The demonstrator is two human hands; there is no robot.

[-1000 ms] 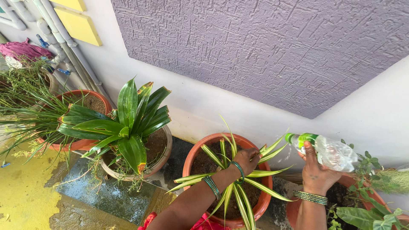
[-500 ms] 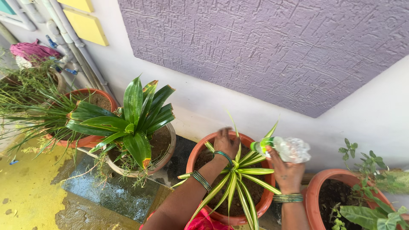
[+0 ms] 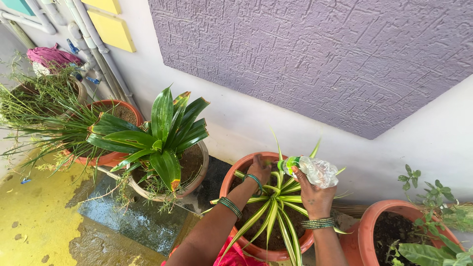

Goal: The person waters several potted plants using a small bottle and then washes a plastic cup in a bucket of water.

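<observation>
Now | right hand [image 3: 310,194] grips crumpled plastic bottle [image 3: 315,171] | left hand [image 3: 259,169] in striped plant [image 3: 276,207], fingers hidden, grip unclear

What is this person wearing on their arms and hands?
Both forearms are bare, with no sleeves or gloves. The left hand has a green bangle at the wrist and a second stack of green bangles further up the forearm. The right hand has a stack of thin green and gold bangles at the wrist.
</observation>
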